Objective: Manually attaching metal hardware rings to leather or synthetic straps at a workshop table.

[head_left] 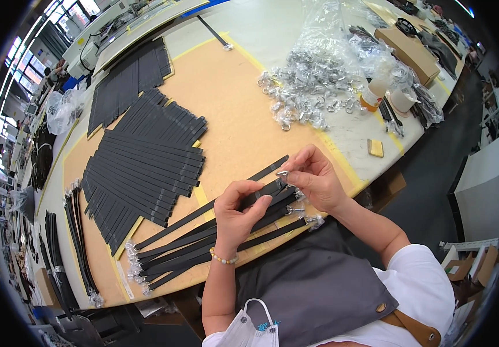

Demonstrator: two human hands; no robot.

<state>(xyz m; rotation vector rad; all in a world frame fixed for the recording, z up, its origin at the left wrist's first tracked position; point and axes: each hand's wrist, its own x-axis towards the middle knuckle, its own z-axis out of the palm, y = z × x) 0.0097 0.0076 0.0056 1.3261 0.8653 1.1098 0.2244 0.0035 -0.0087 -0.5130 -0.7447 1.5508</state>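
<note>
My left hand point(239, 211), with a beaded bracelet at the wrist, is curled closed around a flat black strap point(271, 188) near its end. Beside it, to the right, my right hand point(314, 180) pinches a small silver metal fitting point(283, 173) between thumb and fingers at that strap's end. Whether the strap passes through the fitting is too small to tell. Beneath both hands lie several black straps point(203, 242) side by side, with plastic-wrapped metal hardware point(135, 261) at their ends.
Left of my hands, black strips point(139, 165) lie fanned out in overlapping stacks. A heap of plastic-wrapped metal clasps point(313, 87) sits at the far right, near a cardboard box point(408, 55) and an orange-and-white container point(373, 95). A small yellow block point(375, 148) lies by the table's right edge.
</note>
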